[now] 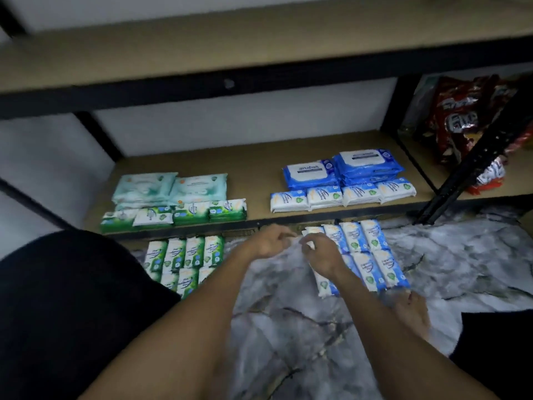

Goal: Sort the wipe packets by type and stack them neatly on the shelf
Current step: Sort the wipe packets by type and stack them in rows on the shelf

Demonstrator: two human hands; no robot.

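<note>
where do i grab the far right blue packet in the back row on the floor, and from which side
Take the blue packet by its right long edge, coming in from the right. It lies flat, its left edge against the next packet and its near end against the front row, so the right side looks freest to get under.

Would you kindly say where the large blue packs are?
Head view: the large blue packs sit on the shelf, right side, behind the small blue packets.
</note>
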